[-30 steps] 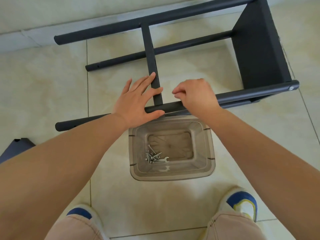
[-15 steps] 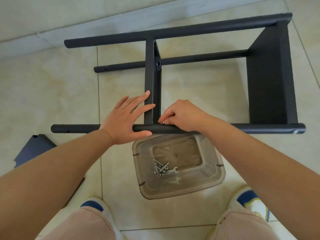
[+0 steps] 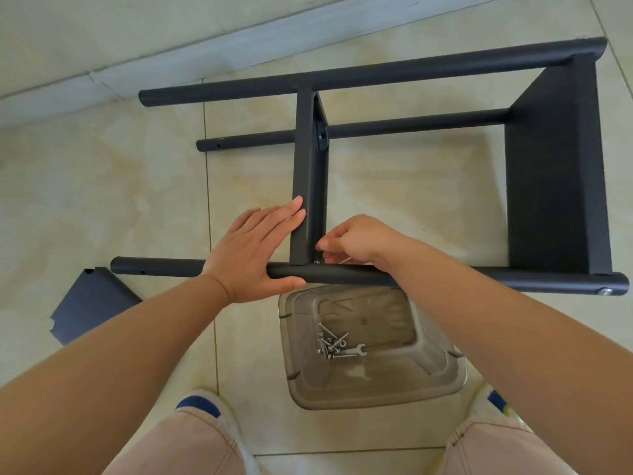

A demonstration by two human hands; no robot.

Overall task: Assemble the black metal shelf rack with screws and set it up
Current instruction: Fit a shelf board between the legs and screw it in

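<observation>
Right hand (image 3: 356, 240) pinches a small silver screw (image 3: 317, 261) just right of the upright black metal shelf panel (image 3: 306, 186), nearer than the flat, bracing left hand (image 3: 255, 250)

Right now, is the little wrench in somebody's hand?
No, the wrench lies in the clear plastic tub with the loose screws.
</observation>
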